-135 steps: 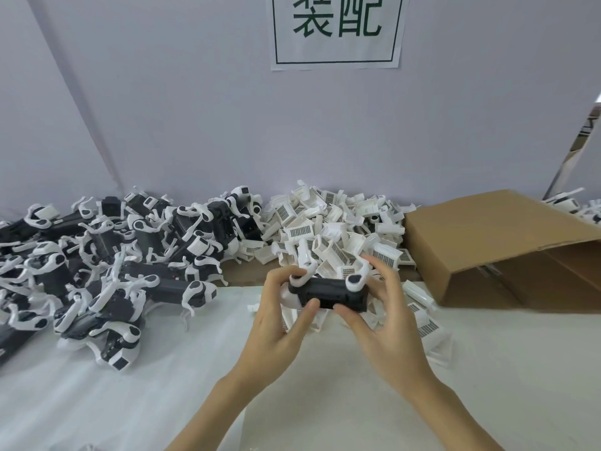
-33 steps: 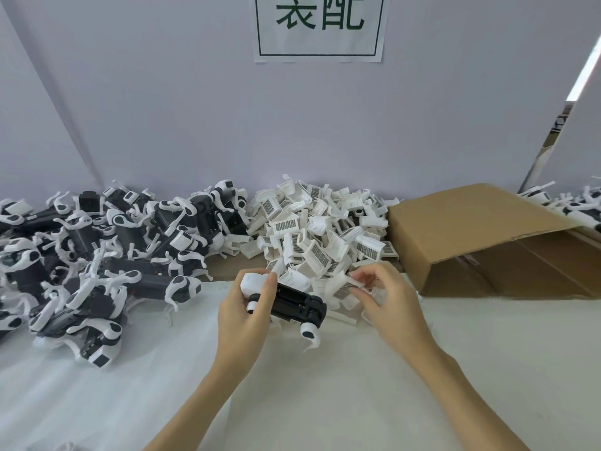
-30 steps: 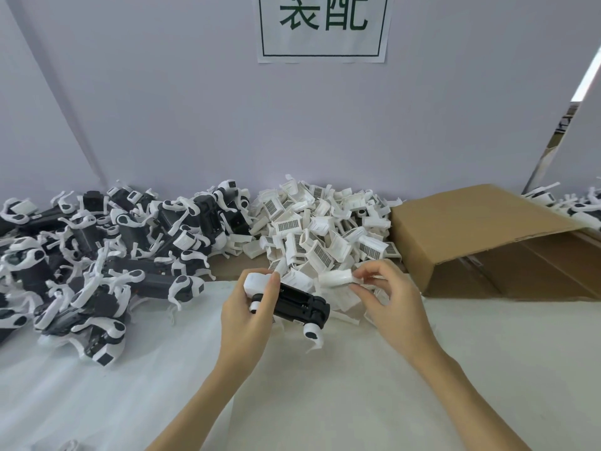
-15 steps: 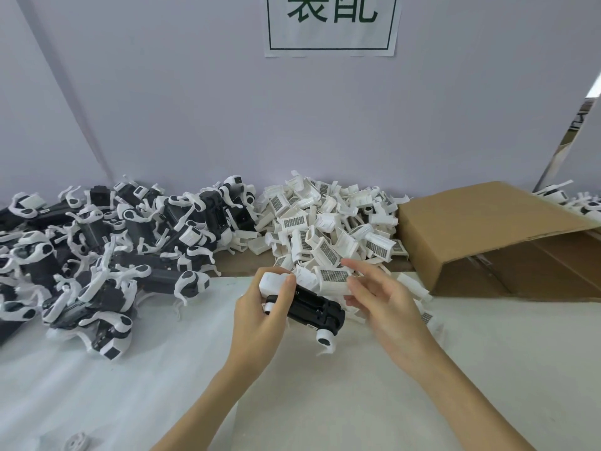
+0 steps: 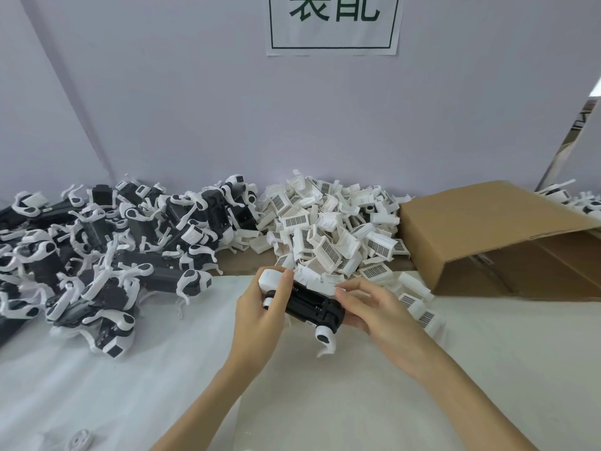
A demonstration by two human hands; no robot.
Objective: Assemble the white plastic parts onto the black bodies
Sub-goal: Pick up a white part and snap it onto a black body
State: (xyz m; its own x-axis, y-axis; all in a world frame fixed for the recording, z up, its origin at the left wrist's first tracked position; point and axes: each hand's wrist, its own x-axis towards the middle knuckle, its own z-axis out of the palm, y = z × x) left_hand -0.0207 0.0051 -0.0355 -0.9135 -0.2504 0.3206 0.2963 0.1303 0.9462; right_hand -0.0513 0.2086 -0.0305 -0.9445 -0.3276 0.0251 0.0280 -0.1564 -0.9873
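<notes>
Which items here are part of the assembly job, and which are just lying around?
In the job:
- black body, gripped by left hand
- white part, pinched by right hand against the body
- pile of white parts
- heap of black bodies

Lying about:
- cardboard box
- wall sign
- small white ring piece

The near table (image 5: 325, 402) lies open — white sheet on both sides of the forearms. Behind the hands, the white parts heap (image 5: 328, 236) blocks the way to the wall. The black bodies pile (image 5: 97, 245) crowds the left; a cardboard box (image 5: 481, 229) closes the right. Between pile and heap runs a narrow bare gap — brown tabletop.
</notes>
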